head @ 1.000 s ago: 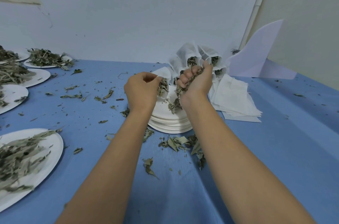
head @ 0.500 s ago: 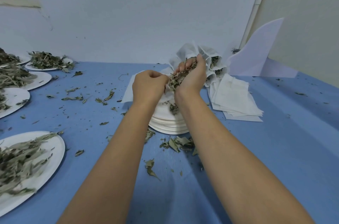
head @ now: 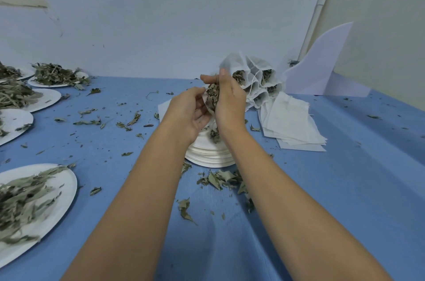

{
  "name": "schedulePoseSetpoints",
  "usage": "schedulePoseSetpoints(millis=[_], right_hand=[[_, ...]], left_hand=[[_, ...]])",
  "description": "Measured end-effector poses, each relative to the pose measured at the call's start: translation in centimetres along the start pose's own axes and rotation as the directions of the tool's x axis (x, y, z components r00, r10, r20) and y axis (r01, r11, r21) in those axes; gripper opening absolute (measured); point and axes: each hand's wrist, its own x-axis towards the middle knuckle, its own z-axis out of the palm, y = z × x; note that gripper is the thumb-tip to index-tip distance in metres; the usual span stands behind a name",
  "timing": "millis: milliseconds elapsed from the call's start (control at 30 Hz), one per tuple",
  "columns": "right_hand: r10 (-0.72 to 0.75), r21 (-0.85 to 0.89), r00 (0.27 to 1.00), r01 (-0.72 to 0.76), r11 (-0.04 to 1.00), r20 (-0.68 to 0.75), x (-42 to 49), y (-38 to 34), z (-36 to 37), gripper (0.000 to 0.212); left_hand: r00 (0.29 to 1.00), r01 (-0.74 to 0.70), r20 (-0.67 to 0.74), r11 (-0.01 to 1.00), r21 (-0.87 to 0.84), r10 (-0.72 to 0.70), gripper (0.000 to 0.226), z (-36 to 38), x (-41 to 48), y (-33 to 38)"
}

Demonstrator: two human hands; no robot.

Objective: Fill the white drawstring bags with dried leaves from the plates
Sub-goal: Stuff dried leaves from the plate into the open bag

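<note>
A pale, scuffed wall [head: 161, 16] is seen behind a surface [head: 345, 188] covered in blue cloth, over which loose leaves [head: 218, 180] and crumbs are scattered. Along the left edge, white plates [head: 69, 179] are set out, heaped with grey-green dried leaves [head: 20, 198], long, curled and brittle-looking. Near the middle of the surface a stack of empty plates [head: 207, 158] is placed, and both hands are raised just above it.

A thin, soft white drawstring bag [head: 207, 108] is gripped by the curled fingers of the left hand [head: 190, 115], its long axis roughly upright and its mouth turned up towards the right. A bunch of leaves [head: 213, 96] is held against that mouth between the thumb and fingers of the right hand [head: 230, 101], which is pressed to the bag's right side. The right hand is thus the nearer to the opening, and the coming push is judged to run downwards along the bag. How deep the leaves sit cannot be told.

Towards the far edge, filled bags [head: 255, 80] are heaped with open, ruffled mouths. Flat bags [head: 292, 124] are piled just right of the stack, and a curved white board [head: 322, 62] is propped behind them
</note>
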Motion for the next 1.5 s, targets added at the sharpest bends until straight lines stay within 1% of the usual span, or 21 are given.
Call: schedulePoseSetpoints(millis=[100, 200, 300, 367, 500, 600, 700, 800, 867, 933, 967, 1067, 1100, 1133, 1200, 1267, 1367, 1433, 1500], right_hand=[[0.022, 0.011, 1.000, -0.022, 1.000, 0.007, 0.1, -0.2, -0.1, 0.040], [0.008, -0.006, 0.999, -0.008, 1.000, 0.036, -0.2, -0.3, -0.2, 0.048], [0.048, 0.024, 0.995, -0.050, 0.998, 0.085, -0.7, -0.2, -0.2, 0.058], [0.073, 0.057, 0.990, -0.080, 0.995, 0.119, -0.8, -0.1, -0.2, 0.058], [0.100, 0.127, 0.977, -0.125, 0.984, 0.190, -1.1, -0.1, -0.1, 0.056], [0.121, 0.177, 0.957, -0.172, 0.969, 0.265, -1.1, 0.0, -0.2, 0.045], [0.145, 0.204, 0.932, -0.221, 0.954, 0.333, -1.0, 0.0, -0.2, 0.045], [0.132, 0.200, 0.917, -0.219, 0.955, 0.377, -0.7, -0.2, -0.3, 0.046], [0.125, 0.169, 0.924, -0.197, 0.966, 0.362, -0.3, -0.3, -0.4, 0.045], [0.151, 0.100, 0.944, -0.188, 0.977, 0.295, 0.0, -0.2, -0.6, 0.042], [0.170, 0.039, 0.955, -0.185, 0.982, 0.245, 0.3, 0.2, -0.8, 0.038], [0.238, -0.211, 0.967, -0.216, 0.953, 0.087, 0.8, 1.2, -1.7, 0.028], [0.269, -0.255, 0.961, -0.246, 0.935, 0.063, 1.0, 1.4, -2.0, 0.026], [0.307, -0.262, 0.950, -0.282, 0.923, 0.059, 1.1, 1.4, -2.3, 0.024], [0.369, -0.225, 0.924, -0.339, 0.913, 0.104, 1.2, 1.2, -2.8, 0.026], [0.365, -0.202, 0.918, -0.333, 0.921, 0.156, 1.1, 0.8, -3.2, 0.025], [0.340, -0.136, 0.922, -0.319, 0.938, 0.184, 1.0, 0.3, -3.6, 0.023], [0.353, -0.093, 0.915, -0.341, 0.935, 0.197, 0.9, 0.2, -3.8, 0.015], [0.379, -0.081, 0.908, -0.371, 0.925, 0.179, 0.8, 0.3, -4.0, 0.018]], left_hand=[[0.997, -0.012, 0.079, 0.999, 0.035, 0.009, 0.017, -0.1, 0.0, 0.2], [0.991, -0.064, 0.124, 0.993, 0.102, 0.051, 0.013, 0.0, 0.1, -0.2], [0.994, -0.058, 0.096, 0.992, 0.109, 0.048, 0.020, 0.1, 0.2, -0.6], [0.996, -0.060, 0.070, 0.992, 0.111, 0.052, 0.018, 0.0, 0.4, -0.8], [0.994, -0.095, 0.057, 0.987, 0.130, 0.088, 0.016, -0.2, 0.8, -0.8], [0.992, -0.123, 0.059, 0.984, 0.132, 0.116, 0.015, -0.2, 0.8, -1.0], [0.975, -0.214, -0.012, 0.950, 0.227, 0.222, 0.019, -0.3, 1.0, -1.1], [0.929, -0.321, -0.050, 0.866, 0.384, 0.367, 0.021, -0.9, 1.5, -1.2], [0.898, -0.371, -0.035, 0.796, 0.478, 0.439, 0.023, -1.4, 1.8, -1.2], [0.874, -0.403, -0.008, 0.734, 0.547, 0.485, 0.024, -1.8, 2.0, -1.3], [0.867, -0.412, 0.003, 0.714, 0.566, 0.498, 0.025, -1.9, 2.1, -1.4], [0.861, -0.426, 0.020, 0.700, 0.573, 0.508, 0.024, -2.0, 2.2, -1.6], [0.863, -0.430, 0.029, 0.702, 0.568, 0.505, 0.024, -2.0, 2.2, -1.7], [0.864, -0.435, 0.040, 0.705, 0.559, 0.502, 0.024, -2.0, 2.1, -1.7], [0.865, -0.446, 0.059, 0.712, 0.543, 0.498, 0.025, -2.0, 2.0, -1.6], [0.872, -0.444, 0.063, 0.731, 0.518, 0.485, 0.025, -1.9, 1.9, -1.5], [0.884, -0.431, 0.052, 0.768, 0.473, 0.464, 0.026, -2.0, 2.0, -1.4], [0.886, -0.429, 0.050, 0.770, 0.472, 0.462, 0.028, -1.9, 2.0, -1.5], [0.881, -0.429, 0.047, 0.755, 0.495, 0.470, 0.028, -2.1, 2.1, -1.6]])
